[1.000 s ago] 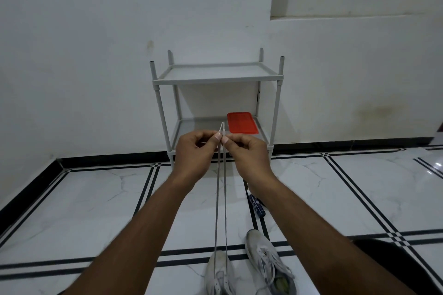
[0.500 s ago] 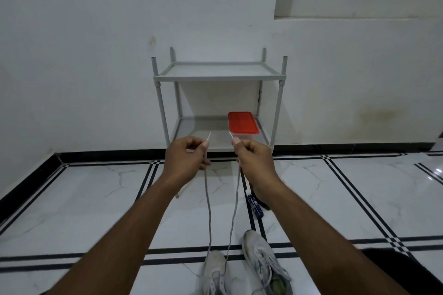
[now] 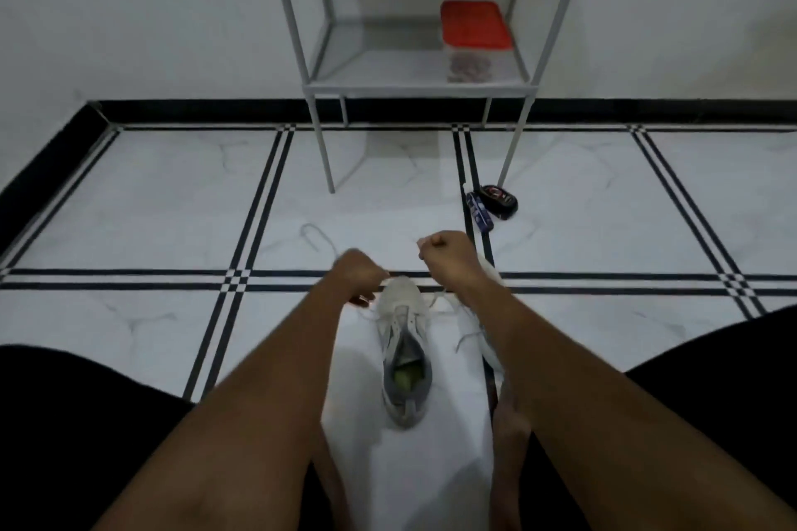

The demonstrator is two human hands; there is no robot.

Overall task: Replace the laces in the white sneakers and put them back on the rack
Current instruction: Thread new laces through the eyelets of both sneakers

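Mostly white marble floor [image 3: 151,207] w/ black stripes, rack [image 3: 414,88] by wall [image 3: 129,13].

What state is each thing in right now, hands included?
left hand: fingers curled, pinching the lace
right hand: fingers curled, pinching a lace end
near sneaker: upright on floor, tongue open, partly laced
second sneaker: mostly hidden behind right forearm
container: red lid on, on the rack's lower shelf

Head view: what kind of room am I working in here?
Likely a bare corner inside a home: white marble-look floor tiles with black stripes, a plain white wall, and a small metal rack holding a red-lidded box.
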